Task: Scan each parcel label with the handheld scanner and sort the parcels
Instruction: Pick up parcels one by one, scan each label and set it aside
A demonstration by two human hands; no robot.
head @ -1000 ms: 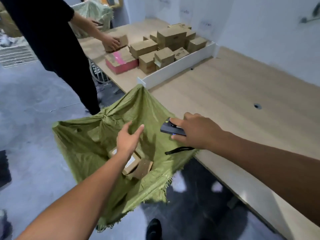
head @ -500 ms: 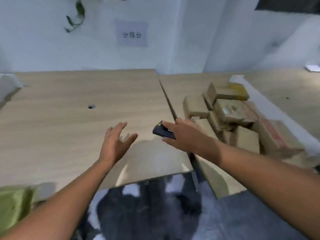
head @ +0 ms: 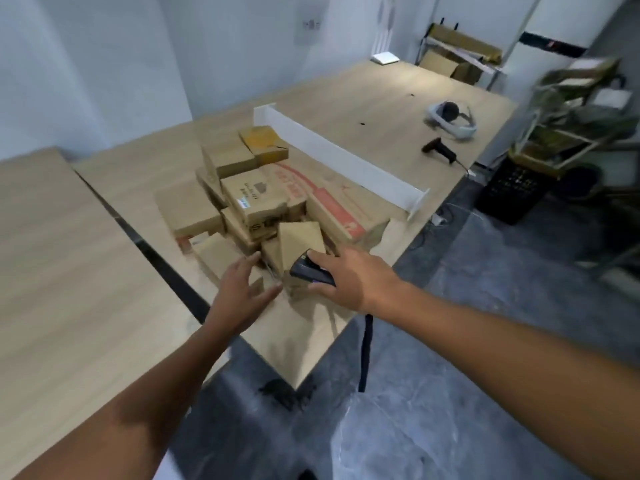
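Print on the cardboard parcels [head: 256, 199] is too blurred to read.

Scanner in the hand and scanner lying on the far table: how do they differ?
The held scanner is a flat compact block; the far scanner has a pistol-like handle. The right hand grips the held scanner; the far scanner lies untouched on the table. Both are dark.

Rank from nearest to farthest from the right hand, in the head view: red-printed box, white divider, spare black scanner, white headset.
1. Red-printed box, just ahead of the right hand.
2. White divider, behind that box.
3. Spare black scanner, farther back, to the right.
4. White headset, just past it.
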